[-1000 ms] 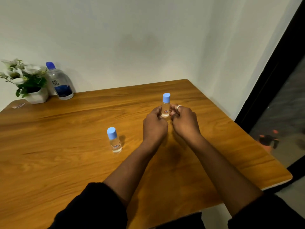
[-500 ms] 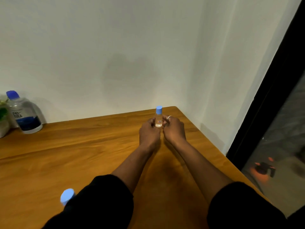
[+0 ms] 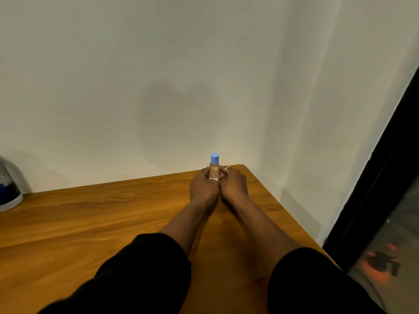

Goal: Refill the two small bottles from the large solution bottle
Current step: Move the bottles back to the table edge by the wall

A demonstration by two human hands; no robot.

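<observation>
The left hand [image 3: 203, 185] and the right hand [image 3: 233, 184] are curled together around 1 small bottle [image 3: 214, 170], each closed on a side of its lower body, knuckles almost touching in front of it. Nearest the camera, 2 black sleeves [image 3: 145, 275] are pushed up the forearms, and both bare forearms stretch forward over the wooden table [image 3: 95, 220] toward its far right corner. The small bottle stands upright there, near the table's far edge and close to the wall [image 3: 158, 75], its base hidden by the fingers, so whether it rests on the wood cannot be told. Its body is clear with a small red and blue label facing the camera, and a light blue cap [image 3: 215, 158] sits on top, shut. How much liquid it holds cannot be read through the fingers. A ring [image 3: 227, 168] shows on a finger of the right hand beside the bottle. Far to the left, at the frame's edge against the wall, only part of the large solution bottle [image 3: 9, 191] is visible: a clear rounded body with a dark blue label band and a white base, standing on the table well apart from the hands. Its top is cut off.
</observation>
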